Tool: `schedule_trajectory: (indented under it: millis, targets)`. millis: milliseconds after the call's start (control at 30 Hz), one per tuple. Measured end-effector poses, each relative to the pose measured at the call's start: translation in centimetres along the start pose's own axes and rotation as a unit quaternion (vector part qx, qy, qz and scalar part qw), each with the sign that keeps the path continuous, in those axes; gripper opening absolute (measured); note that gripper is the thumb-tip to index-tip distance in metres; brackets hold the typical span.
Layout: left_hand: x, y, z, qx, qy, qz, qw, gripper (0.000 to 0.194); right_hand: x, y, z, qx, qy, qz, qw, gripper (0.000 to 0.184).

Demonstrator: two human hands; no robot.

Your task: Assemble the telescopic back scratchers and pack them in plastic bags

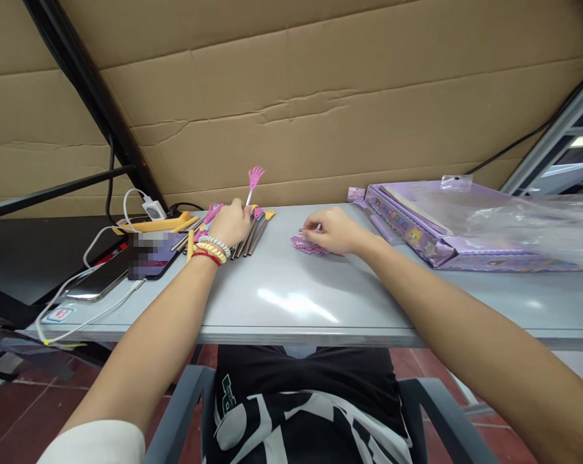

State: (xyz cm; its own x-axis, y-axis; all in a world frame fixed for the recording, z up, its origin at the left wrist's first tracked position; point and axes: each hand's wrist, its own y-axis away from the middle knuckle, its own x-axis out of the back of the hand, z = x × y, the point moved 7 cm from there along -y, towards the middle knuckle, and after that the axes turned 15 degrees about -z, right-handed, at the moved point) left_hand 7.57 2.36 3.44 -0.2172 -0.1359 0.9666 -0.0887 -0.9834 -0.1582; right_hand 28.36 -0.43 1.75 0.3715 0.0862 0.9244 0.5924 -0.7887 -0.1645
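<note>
My left hand [230, 223], with bracelets on its wrist, is closed around a pink hand-shaped back scratcher [255, 178] whose head points up and away. Under and beside that hand lie several more back scratchers [261, 231] with metal rods and pink, purple and yellow heads. To the right, my right hand [334, 231] rests over a small pile of purple printed cards or stickers [308, 245]. Its thumb and fingers are pinched together at the pile; whether a piece is between them is hidden.
At the left lie two phones [98, 277], white cables and a charger [154, 209], beside a yellow tool [160, 224]. A purple printed box [494, 261] with clear plastic wrap [537, 219] stands at the right. Cardboard [320, 116] walls the table's back edge [301, 206].
</note>
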Motion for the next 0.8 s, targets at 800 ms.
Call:
schedule_trajectory:
  millis: [800]
  targets:
    - [-0.4,3.3,7.0,-0.287,0.1,0.023,0.952,0.037,0.6,-0.2,2.1,0.035,-0.557,0.092,0.824,0.047]
